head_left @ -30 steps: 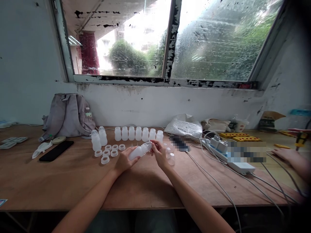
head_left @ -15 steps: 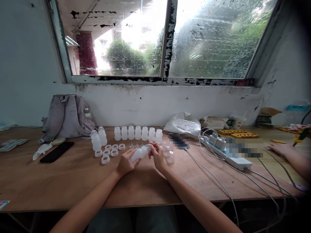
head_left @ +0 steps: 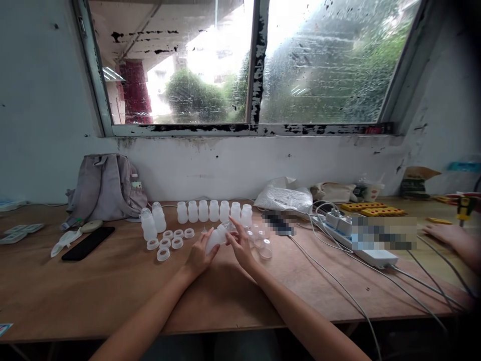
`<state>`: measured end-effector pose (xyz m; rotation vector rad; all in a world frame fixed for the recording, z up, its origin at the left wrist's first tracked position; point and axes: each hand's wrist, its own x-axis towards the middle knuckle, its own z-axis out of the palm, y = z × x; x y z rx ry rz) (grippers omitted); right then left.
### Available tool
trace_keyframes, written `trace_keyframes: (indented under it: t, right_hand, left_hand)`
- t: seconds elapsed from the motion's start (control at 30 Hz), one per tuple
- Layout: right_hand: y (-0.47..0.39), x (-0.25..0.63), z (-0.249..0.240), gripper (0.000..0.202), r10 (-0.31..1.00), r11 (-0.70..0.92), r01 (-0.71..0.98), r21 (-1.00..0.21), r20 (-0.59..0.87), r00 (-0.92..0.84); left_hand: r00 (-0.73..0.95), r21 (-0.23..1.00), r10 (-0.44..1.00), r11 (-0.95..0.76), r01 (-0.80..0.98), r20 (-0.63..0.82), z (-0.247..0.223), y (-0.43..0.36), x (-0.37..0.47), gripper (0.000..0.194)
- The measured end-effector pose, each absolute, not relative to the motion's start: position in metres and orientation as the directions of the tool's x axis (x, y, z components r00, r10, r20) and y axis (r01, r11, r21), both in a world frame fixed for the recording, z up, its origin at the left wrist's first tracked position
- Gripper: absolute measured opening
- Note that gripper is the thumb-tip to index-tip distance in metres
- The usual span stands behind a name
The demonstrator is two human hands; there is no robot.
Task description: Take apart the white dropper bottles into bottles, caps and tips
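Hands meet over a wooden table (head_left: 112,296). The left hand (head_left: 201,254) wraps its fingers around the body of a tilted, frosted bottle (head_left: 214,240); the right hand (head_left: 240,242) has its fingers bent at the bottle's clear top, though whether they pinch it cannot be told. Behind stands a row of open bottles (head_left: 203,211). White rings (head_left: 163,254) lie left of the hands, near two capped bottles (head_left: 149,224), and clear caps (head_left: 265,249) sit just right.
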<state>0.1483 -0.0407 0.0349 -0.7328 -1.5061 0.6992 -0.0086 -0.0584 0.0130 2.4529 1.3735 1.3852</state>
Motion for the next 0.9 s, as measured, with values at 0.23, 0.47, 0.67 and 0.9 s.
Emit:
trace_keyframes:
  t: [0.23,0.47,0.67,0.9]
  right_hand:
    - [-0.047,0.145,0.034,0.058,0.637,0.769,0.144,-0.622,0.762,-0.113]
    - [-0.049,0.143,0.031,0.052,0.631,0.774,0.102,-0.625,0.751,-0.193]
    - [-0.047,0.145,0.028,0.048,0.67,0.743,0.119,-0.659,0.732,-0.123]
    - [-0.043,0.144,0.024,0.041,0.693,0.72,0.149,-0.678,0.716,-0.087]
  left_hand:
    - [0.318,0.439,0.726,-0.644,0.627,0.61,0.006,-0.055,-0.008,0.053]
    - [0.192,0.527,0.744,-0.607,0.595,0.64,0.007,-0.052,-0.008,0.064]
    - [0.129,0.483,0.643,-0.678,0.554,0.755,0.048,-0.06,-0.007,0.053]
    - [0.323,0.33,0.65,-0.676,0.659,0.688,0.099,-0.045,-0.012,0.024]
